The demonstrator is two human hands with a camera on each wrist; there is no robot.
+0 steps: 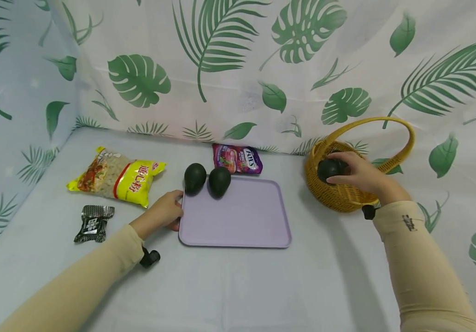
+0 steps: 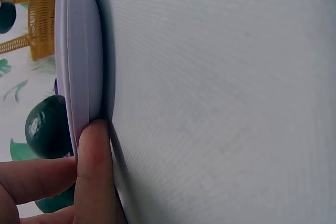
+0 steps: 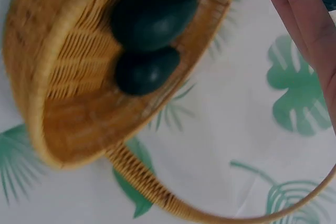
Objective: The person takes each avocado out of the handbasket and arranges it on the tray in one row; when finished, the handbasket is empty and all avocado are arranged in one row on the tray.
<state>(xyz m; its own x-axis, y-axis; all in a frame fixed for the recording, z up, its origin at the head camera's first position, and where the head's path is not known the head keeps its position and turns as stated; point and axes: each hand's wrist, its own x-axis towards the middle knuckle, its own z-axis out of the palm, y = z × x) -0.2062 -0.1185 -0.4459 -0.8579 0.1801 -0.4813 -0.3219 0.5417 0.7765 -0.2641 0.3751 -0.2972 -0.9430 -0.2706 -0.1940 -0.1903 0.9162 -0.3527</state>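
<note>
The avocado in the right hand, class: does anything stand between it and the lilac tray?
Only the left side of the wicker basket lies along that line in the head view. In the left wrist view, the held avocado appears raised above the basket, so it can probably pass. Nothing visible stands between basket and lilac tray.

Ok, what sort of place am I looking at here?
Probably a staged tabletop set-up, perhaps a recording booth: leaf-print cloth hangs behind and to the left of a white tabletop, where a lilac tray, a wicker basket and a yellow food bag are spread out.
</note>
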